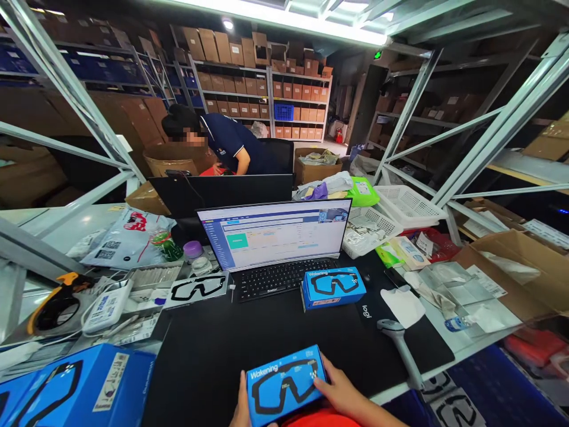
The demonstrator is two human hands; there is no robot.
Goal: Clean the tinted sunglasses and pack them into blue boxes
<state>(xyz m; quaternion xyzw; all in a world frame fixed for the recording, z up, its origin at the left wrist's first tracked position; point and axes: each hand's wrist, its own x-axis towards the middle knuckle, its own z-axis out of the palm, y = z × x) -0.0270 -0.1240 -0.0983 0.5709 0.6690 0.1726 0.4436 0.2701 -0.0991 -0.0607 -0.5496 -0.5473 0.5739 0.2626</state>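
Observation:
A small blue goggles box (pixel 284 384) marked "Wakening" sits at the near edge of the black desk mat (pixel 213 350), held between both hands. My left hand (pixel 242 406) grips its left side, fingers mostly hidden behind the box. My right hand (pixel 340 388) clasps its right end, thumb on the top face. A second identical blue box (pixel 333 287) lies further back by the keyboard (pixel 284 277). A larger blue box (pixel 80 388) fills the near left corner.
A monitor (pixel 273 232) stands behind the keyboard. A grey barcode scanner (pixel 400 341) lies at the right, beside papers and an open cardboard box (pixel 520 267). White baskets (pixel 406 204) stand behind. A person in dark blue (pixel 231 145) bends over a carton across the desk.

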